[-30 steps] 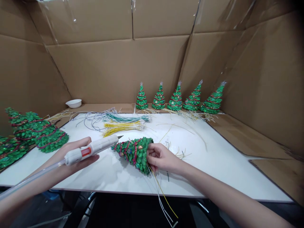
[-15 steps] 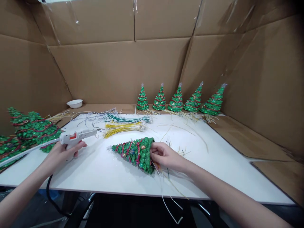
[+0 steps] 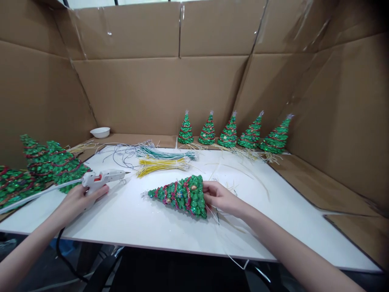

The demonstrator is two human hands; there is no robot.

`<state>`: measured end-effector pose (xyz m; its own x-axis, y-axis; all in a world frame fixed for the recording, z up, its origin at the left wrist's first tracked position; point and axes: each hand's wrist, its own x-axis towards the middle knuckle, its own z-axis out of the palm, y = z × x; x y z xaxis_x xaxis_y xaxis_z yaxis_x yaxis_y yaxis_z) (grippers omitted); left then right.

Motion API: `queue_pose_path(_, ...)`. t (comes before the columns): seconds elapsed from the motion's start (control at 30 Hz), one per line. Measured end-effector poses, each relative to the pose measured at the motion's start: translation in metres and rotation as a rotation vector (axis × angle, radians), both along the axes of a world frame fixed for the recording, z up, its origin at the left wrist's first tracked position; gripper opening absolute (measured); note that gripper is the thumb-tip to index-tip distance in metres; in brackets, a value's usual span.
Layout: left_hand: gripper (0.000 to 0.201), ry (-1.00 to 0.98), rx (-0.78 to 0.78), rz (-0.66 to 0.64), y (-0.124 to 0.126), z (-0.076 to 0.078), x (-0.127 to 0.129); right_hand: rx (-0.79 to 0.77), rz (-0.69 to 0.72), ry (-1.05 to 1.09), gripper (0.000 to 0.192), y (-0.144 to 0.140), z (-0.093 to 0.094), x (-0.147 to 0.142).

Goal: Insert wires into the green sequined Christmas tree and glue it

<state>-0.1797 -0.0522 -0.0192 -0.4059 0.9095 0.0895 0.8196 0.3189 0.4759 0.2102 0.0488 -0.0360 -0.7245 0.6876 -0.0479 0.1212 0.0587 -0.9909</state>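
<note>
a person's two bare hands at a white, flat-topped worktop (image 3: 136,231), seen from head height. a small green, glittery, cone-shaped christmas tree ornament with red garlands (image 3: 179,196) lies on its side at the near middle of the worktop, its silvery tip pointing left and its base right. the right hand (image 3: 224,198) touches that base with curled fingers; the fingertips are hidden, so i cannot tell whether its grip is closed on anything. thin white and yellowish wires (image 3: 227,221) trail out below this hand.

the left hand (image 3: 79,199), well apart from the ornament, has its grip wrapped around a white plastic hot-glue gun with a red-orange patch (image 3: 105,178), nozzle to the right, a translucent stick (image 3: 45,193) running from its rear.

behind the ornament lie a bundle of yellow, white-ended wires (image 3: 162,164) and a bundle of green, white-ended wires (image 3: 167,154). five upright green trees (image 3: 228,132) stand in a row by brown cardboard walls (image 3: 136,93); a shallow white bowl (image 3: 100,132) sits at far left.
</note>
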Motion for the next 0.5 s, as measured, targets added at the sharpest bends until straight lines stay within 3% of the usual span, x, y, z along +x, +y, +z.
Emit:
queue_pose_path(0.1,0.057,0.031,-0.116,0.048,-0.002,0.005,0.003,0.017,-0.009,-0.010,0.032,-0.001,0.000,0.000)
queue_pose_path(0.23,0.060,0.091,-0.136,0.038,-0.006,0.009,0.004,0.040,-0.030,-0.017,0.022,-0.003,0.001,-0.001)
queue_pose_path(0.33,0.061,0.137,-0.103,0.043,-0.010,0.011,0.004,0.037,-0.040,-0.021,0.020,-0.003,0.000,-0.002)
queue_pose_path(0.5,0.050,0.229,0.068,-0.060,-0.034,0.009,-0.011,0.037,-0.038,-0.013,0.023,-0.003,0.000,-0.003)
